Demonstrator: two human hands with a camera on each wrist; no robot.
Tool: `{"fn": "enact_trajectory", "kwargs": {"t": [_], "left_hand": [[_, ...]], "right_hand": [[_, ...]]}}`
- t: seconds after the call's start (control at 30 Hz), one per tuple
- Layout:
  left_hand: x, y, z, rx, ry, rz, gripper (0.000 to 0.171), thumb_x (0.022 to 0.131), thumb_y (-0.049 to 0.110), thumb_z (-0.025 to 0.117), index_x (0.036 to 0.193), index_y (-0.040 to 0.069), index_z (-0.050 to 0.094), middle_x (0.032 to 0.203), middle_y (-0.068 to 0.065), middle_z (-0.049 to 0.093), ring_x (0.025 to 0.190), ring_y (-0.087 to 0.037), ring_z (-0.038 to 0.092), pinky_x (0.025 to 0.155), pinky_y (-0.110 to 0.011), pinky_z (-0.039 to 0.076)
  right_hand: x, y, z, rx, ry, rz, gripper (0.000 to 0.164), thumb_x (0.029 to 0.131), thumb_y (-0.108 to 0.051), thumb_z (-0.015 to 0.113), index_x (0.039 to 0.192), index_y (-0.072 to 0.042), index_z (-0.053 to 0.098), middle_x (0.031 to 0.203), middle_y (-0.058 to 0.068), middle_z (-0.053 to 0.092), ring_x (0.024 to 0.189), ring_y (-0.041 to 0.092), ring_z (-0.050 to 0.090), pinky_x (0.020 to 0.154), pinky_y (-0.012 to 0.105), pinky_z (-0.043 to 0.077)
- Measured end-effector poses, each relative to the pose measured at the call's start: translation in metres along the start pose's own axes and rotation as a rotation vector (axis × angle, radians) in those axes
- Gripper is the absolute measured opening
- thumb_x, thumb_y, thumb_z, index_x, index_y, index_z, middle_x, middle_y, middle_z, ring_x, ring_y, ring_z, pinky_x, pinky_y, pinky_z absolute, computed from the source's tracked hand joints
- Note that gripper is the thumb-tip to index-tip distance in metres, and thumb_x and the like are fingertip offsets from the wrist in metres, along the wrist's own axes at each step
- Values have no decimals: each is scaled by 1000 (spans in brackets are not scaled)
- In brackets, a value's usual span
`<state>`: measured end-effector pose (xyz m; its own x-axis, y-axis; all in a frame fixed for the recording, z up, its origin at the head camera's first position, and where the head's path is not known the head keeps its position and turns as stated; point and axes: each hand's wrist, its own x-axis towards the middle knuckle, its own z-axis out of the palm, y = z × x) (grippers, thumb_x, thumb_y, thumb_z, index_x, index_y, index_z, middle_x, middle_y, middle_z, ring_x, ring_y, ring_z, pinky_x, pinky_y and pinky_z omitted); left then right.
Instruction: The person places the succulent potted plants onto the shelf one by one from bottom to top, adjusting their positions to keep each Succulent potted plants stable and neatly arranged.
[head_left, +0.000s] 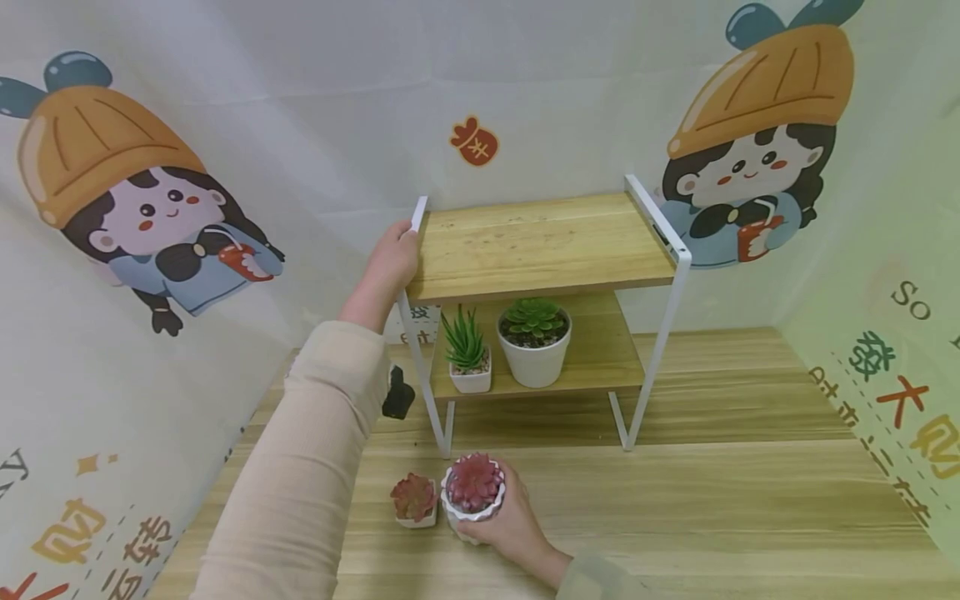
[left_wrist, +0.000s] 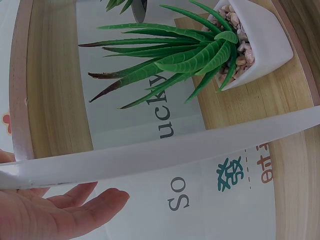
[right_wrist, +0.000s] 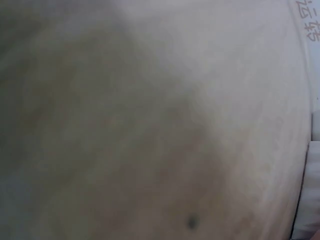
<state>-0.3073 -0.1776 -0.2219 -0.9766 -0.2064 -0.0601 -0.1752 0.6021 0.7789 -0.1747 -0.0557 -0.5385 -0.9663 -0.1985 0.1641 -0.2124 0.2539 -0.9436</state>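
Note:
At the two-tier shelf (head_left: 525, 250), my left hand (head_left: 392, 260) grips the upper left of its white metal frame. The left wrist view shows that hand (left_wrist: 65, 210) at the white bar (left_wrist: 150, 155), some fingers reaching past it. My right hand (head_left: 513, 521) holds a red succulent (head_left: 476, 483) in a round white pot with a wavy rim, fingers and thumb around the pot. Just left of it, a smaller reddish succulent (head_left: 414, 498) stands in a square white pot. The right wrist view is a blur, with neither hand nor pot recognisable.
On the lower board are a spiky aloe-like plant (head_left: 467, 346) in a small white pot and a green succulent (head_left: 534, 333) in a larger round white pot. The shelf stands on a wooden tabletop (head_left: 712, 492), with printed cloth (head_left: 337, 108) behind and at both sides.

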Motion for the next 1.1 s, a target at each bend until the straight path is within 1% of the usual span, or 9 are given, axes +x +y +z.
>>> {"fn": "enact_trajectory", "kwargs": {"t": [0.2,0.4,0.5,0.63,0.73,0.83,0.9,1.0,1.1], "left_hand": [[-1,0,0,3,-11,2,44,91,30,19,134,18,15,136,-5,20,120,-23,23,95,-42,22],[-2,0,0,2,-10,4,44,91,30,19,133,19,16,135,-5,22,118,-24,26,93,-42,25],[-1,0,0,3,-12,6,44,91,31,19,133,19,15,135,-6,23,117,-24,27,93,-42,26],[0,0,-1,1,-13,3,44,91,30,18,134,19,15,135,-6,23,116,-24,28,92,-42,27],[0,0,-1,1,-12,-2,44,91,31,19,133,20,15,134,-6,24,113,-24,31,90,-42,28],[0,1,-2,-4,-10,0,44,91,31,19,133,20,16,133,-6,26,111,-24,32,89,-41,29],[0,1,-2,-16,-9,-2,44,91,31,19,133,20,16,131,-7,29,107,-23,35,86,-40,31],[0,1,-1,-24,-11,-1,44,91,31,19,133,20,17,130,-7,30,106,-23,36,86,-40,32],[0,0,0,-21,-14,3,43,91,30,19,133,20,17,131,-7,29,107,-23,35,87,-40,31]], "right_hand": [[-3,0,4,-7,44,-24,90,50,-28,76,123,-7,28,116,10,39,106,26,38,88,45,32],[-5,-2,7,4,87,-43,86,49,-22,76,122,-9,30,115,8,40,106,25,37,87,44,32],[-5,-3,8,8,95,-18,87,49,-23,76,122,-8,30,116,10,39,106,27,37,87,45,31],[-7,-2,10,20,89,36,90,49,-26,76,123,-8,28,117,13,38,107,30,36,88,48,30],[-6,-1,10,47,63,49,92,50,-29,76,124,-8,26,119,13,37,108,30,37,89,48,29],[-3,-2,8,43,28,28,93,51,-32,76,124,-8,25,120,12,38,108,28,39,89,45,31],[-1,-3,6,11,10,12,93,51,-34,75,124,-7,25,119,11,40,107,27,41,88,44,33],[1,-2,4,-29,0,-17,92,51,-37,75,124,-8,26,118,9,41,106,25,42,87,43,34],[1,0,2,-8,0,-37,90,51,-34,75,124,-10,27,118,6,42,106,23,42,87,43,34]]}}
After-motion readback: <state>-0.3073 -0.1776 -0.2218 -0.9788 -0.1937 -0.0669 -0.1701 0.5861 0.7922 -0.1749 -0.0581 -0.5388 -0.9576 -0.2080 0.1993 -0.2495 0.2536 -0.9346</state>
